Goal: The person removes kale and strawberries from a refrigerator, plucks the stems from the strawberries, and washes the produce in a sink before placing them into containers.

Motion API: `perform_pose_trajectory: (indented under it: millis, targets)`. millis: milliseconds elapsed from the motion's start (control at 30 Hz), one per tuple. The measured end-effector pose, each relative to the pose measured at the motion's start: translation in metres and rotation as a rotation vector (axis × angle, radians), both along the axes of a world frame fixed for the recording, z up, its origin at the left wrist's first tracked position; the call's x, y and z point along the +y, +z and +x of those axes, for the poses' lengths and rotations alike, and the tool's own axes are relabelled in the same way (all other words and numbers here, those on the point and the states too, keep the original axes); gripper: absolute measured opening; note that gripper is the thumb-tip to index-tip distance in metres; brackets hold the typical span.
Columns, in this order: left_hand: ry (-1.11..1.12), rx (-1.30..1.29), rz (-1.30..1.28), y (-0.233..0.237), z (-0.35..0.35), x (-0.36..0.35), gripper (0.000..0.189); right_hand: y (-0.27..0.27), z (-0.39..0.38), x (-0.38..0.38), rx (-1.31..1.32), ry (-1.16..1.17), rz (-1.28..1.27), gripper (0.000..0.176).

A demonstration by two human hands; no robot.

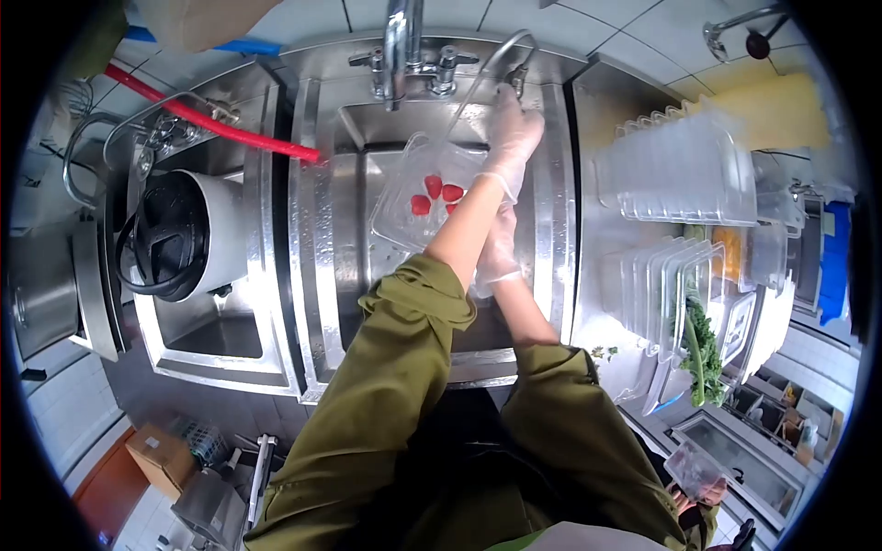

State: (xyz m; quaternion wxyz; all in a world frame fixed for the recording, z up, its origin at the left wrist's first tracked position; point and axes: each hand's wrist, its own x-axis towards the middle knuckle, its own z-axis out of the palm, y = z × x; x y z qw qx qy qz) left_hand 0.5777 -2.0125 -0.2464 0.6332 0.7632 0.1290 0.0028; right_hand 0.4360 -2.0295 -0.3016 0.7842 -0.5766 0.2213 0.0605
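Observation:
A clear plastic container [390,216] with several red strawberries [420,205] in it is tilted inside the steel sink [344,275]. My right hand [499,246], in a clear glove, is closed at the container's right side; my left forearm partly hides its fingers. My left hand [514,138], also gloved, reaches across above it to the handle of a thin curved tap [519,78]. Its fingers look closed around that handle. The tap's narrow spout arches toward the container.
A large faucet [397,55] hangs over the sink's back. On the left, a white pot-like vessel with a black lid [165,234] stands over another basin, near a red hose [220,124]. Stacked clear containers [675,170] and leafy greens [700,358] are on the right. Another person's hand [703,494] shows lower right.

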Motion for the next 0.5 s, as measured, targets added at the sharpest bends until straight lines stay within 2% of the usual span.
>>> perform_pose_trajectory:
  millis: [67,167,233,267,333,400,433,500]
  targets:
    - [-0.029,0.049,-0.078,0.008,-0.013,-0.007,0.060,0.003,-0.005,-0.006,0.065,-0.104,-0.017,0.026]
    - [0.101,-0.277,0.356,-0.005,-0.012,-0.016,0.058,0.011,-0.005,-0.007,-0.031,-0.167,-0.053,0.027]
    - [0.011,-0.394,0.360,-0.003,-0.033,-0.005,0.052,0.016,-0.008,-0.013,-0.082,-0.177,-0.171,0.030]
    - [-0.034,-0.458,0.363,0.008,-0.050,0.007,0.049,0.022,-0.008,-0.016,-0.145,-0.208,-0.119,0.033]
    - [-0.123,-0.256,0.271,0.030,-0.106,0.036,0.043,0.042,-0.005,-0.019,-0.277,-0.275,-0.010,0.040]
    - [0.124,-0.223,0.272,0.010,-0.141,0.048,0.029,0.061,-0.007,-0.023,-0.243,-0.226,-0.187,0.059]
    - [0.125,-0.188,0.212,-0.003,-0.146,0.048,0.028,0.054,-0.007,-0.027,-0.291,-0.203,-0.201,0.059]
    - [0.137,-0.118,0.082,-0.022,-0.155,0.047,0.027,0.059,-0.012,-0.025,-0.336,-0.101,-0.407,0.052]
